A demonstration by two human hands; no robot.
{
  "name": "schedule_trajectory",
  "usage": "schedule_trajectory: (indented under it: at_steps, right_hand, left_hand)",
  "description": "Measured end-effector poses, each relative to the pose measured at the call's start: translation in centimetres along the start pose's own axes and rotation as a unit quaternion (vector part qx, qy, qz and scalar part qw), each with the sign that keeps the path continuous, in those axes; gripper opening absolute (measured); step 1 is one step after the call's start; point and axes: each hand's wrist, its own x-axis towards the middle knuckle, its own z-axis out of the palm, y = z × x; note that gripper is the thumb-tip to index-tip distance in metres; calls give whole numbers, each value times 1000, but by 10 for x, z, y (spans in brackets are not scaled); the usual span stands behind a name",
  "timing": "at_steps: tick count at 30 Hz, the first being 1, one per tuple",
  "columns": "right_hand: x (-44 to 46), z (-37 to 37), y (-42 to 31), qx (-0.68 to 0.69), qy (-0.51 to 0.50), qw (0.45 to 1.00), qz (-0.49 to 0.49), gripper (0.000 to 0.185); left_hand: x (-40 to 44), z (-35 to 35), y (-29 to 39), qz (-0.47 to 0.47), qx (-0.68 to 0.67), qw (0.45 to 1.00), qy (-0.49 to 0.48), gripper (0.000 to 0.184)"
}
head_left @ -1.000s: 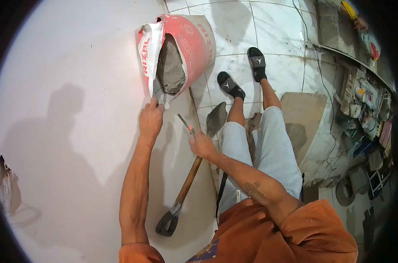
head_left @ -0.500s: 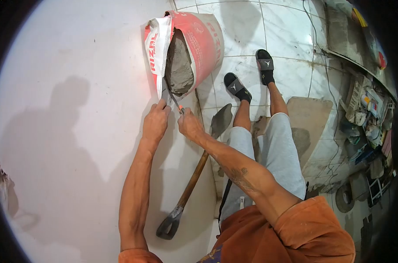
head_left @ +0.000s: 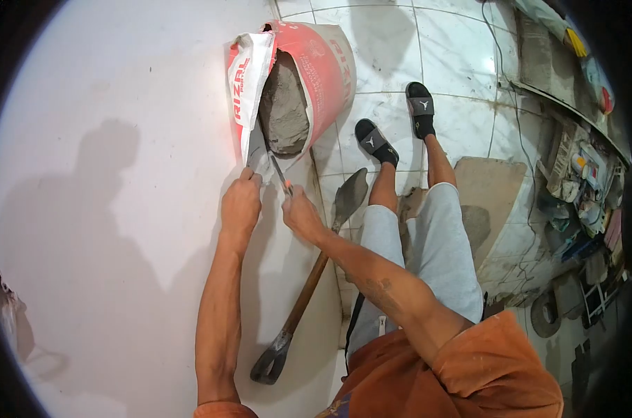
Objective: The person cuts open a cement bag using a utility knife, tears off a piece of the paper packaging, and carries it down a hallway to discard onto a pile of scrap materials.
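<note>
Where the smooth white wall (head_left: 149, 244) meets the glossy white floor tiles (head_left: 455, 56), a bulging red-and-white sack lettered RIZAL (head_left: 323, 76) sits at the far end. Left hand (head_left: 240, 205) clamped on the near corner of its opening, likely to keep that edge taut. Right hand (head_left: 302, 214) closed round a slim dark-bladed tool with an orange patch (head_left: 287, 184), tip angled to the near lip; contact: cannot tell. Wooden-shafted, black-handled shovel (head_left: 302, 296) nearer, blade pointing far, perhaps placed there to stay within reach. Sack's mouth gapes in a long oval, edges ragged, white flap leaning left; inside, dull grey, compact-looking material (head_left: 284, 111).
</note>
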Motion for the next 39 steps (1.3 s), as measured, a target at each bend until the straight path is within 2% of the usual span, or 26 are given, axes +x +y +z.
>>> schedule_trajectory:
  at_steps: [1,4,6,7,9,11,13,17,20,21,23,24,26,28,30,33,34,36,39]
  right_hand:
    - [13,2,-4,-5,9,1000,-22,28]
    - [32,16,-7,-24,13,1000,12,31]
    - [25,24,7,-46,-38,998,-20,33]
    - [16,31,19,-57,-64,996,-35,34]
    - [-4,82,91,-150,-112,980,-63,33]
    - [-17,88,98,-129,-111,985,-21,32]
    - [-35,42,39,5,-51,995,87,33]
    - [-1,19,2,22,-2,1000,18,33]
    - [22,30,-6,19,-2,1000,-3,32]
    - [25,48,12,3,-8,1000,-11,31]
    - [21,84,66,-117,-55,987,-95,33]
    - [11,102,103,-221,-94,955,-171,37]
    - [-14,84,109,-324,-147,906,-230,41]
    - [-47,24,51,-241,-131,955,-113,41]
    - [-70,-25,-1,-53,-58,992,95,40]
    - [-55,-68,-10,-87,-28,994,57,34]
    - [-49,-82,-17,-90,-5,996,17,33]
    - [-31,-112,-36,-95,36,993,-62,31]
    - [-23,-167,-105,-115,75,984,-117,28]
  left_hand:
    - [1,1,-1,-7,1,1000,0,8]
    - [4,3,0,-25,-8,1000,4,6]
    - [2,2,0,-36,-23,999,12,9]
    - [0,-2,0,-42,-18,999,14,7]
    - [1,-13,3,-53,-10,998,24,9]
    - [2,-15,5,-50,-19,998,24,10]
    - [-1,-16,4,-57,-22,998,19,11]
    - [2,-12,1,-61,-41,996,40,7]
    - [2,-14,3,-58,-50,996,51,7]
    - [2,-16,4,-57,-51,996,50,8]
    - [1,-17,4,-70,-26,997,36,8]
    - [1,-17,5,-76,-14,997,31,10]
    - [1,-19,9,-89,14,996,26,9]
    - [6,-20,13,-95,41,994,26,7]
    - [14,-19,15,-93,66,993,26,5]
    - [50,-43,27,-50,46,995,78,9]
    - [66,-52,29,-42,37,994,90,11]
    - [111,-62,26,-37,55,987,149,26]
    - [164,-99,36,-61,41,977,200,43]
